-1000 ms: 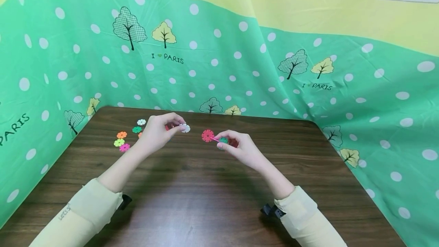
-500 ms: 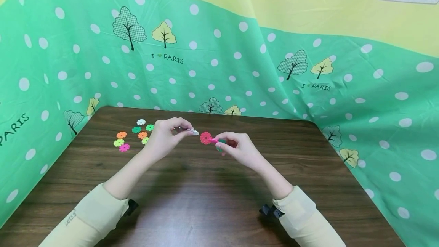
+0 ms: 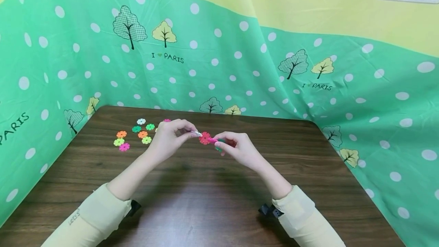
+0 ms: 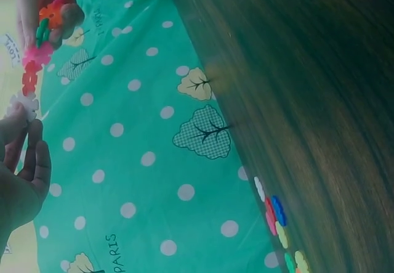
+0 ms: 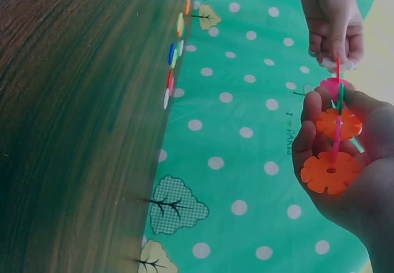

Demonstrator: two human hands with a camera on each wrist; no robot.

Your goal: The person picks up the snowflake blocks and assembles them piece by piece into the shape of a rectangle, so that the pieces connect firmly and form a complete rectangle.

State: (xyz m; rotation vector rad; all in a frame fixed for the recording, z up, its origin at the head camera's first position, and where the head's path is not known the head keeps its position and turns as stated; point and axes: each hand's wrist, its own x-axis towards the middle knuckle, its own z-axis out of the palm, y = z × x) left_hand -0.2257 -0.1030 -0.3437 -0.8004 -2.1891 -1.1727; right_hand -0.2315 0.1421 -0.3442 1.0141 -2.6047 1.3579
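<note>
The white flower-shaped disc (image 4: 24, 106) seemed to be thin plastic, so probably it was very light, stiff and a little slippery; the safest hold was likely on its flat faces near one edge, notches left free. The left hand (image 3: 167, 139) pinched it so. The right hand (image 3: 241, 146) gripped a chain of interlocked discs (image 5: 326, 124), whose red end disc (image 3: 205, 138) lay between both hands, right at the white edge; whether joined, I could not tell.
</note>
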